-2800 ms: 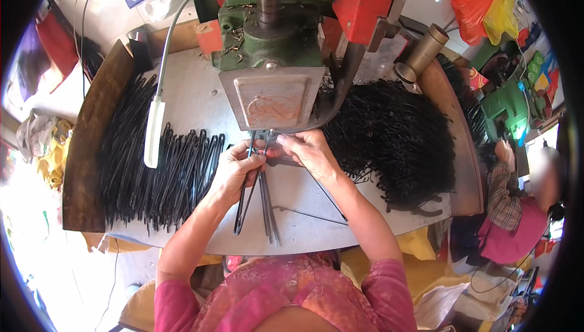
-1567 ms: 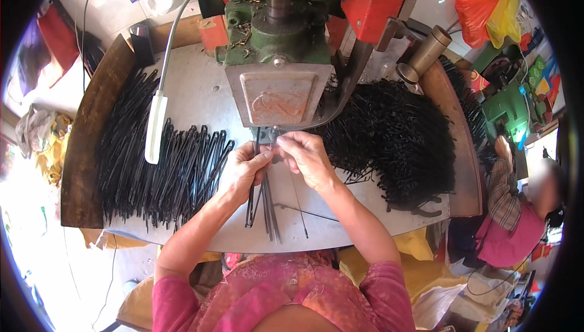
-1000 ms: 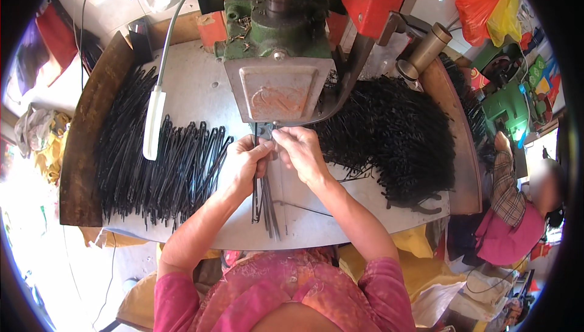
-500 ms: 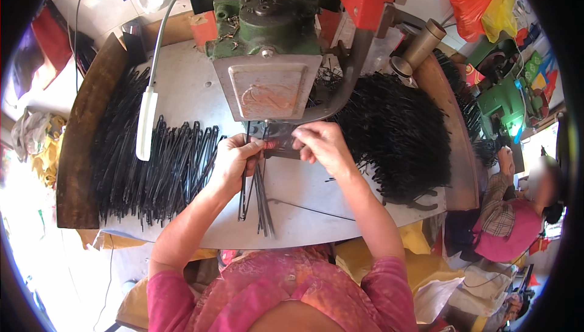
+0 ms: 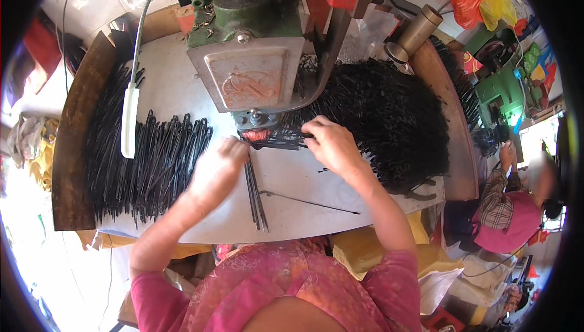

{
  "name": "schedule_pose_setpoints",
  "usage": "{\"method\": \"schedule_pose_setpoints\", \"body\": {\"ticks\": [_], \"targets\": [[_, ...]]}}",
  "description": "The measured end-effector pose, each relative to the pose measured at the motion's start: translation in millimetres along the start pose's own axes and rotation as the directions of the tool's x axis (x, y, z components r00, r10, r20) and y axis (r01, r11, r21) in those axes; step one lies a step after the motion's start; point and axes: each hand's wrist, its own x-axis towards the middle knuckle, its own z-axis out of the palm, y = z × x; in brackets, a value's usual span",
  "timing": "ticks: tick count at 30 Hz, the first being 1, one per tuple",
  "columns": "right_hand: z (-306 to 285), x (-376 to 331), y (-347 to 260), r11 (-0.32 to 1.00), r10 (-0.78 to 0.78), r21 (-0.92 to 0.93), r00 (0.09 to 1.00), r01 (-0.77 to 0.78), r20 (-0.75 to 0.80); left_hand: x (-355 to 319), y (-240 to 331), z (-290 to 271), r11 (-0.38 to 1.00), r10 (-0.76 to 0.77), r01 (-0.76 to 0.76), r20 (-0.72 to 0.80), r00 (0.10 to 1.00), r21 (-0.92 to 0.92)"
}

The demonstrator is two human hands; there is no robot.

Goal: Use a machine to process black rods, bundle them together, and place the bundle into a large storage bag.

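Our right hand (image 5: 331, 144) pinches thin black metal rods (image 5: 285, 143) under the green press (image 5: 246, 58), mid-table. Our blurred left hand (image 5: 218, 171) grasps a rod bundle (image 5: 255, 195) reaching toward the table's (image 5: 304, 216) near edge.

Both forearms are extended forward; left hand (image 5: 220, 164) is blurred, fingers curled; right hand (image 5: 328, 143) is pinched shut.
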Motion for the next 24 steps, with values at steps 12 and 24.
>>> {"method": "schedule_pose_setpoints", "body": {"ticks": [12,24], "targets": [[8.7,-2.5,9.9,0.961,-0.079,-0.264,0.996,0.084,0.029,20.0,20.4,46.2,0.980,0.198,-0.198,0.006,0.980,0.010],[-10.2,1.7,3.7,0.992,0.064,0.115,0.994,-0.054,-0.091,21.0,12.5,53.3,0.974,0.218,-0.220,-0.029,0.975,-0.048]]}}
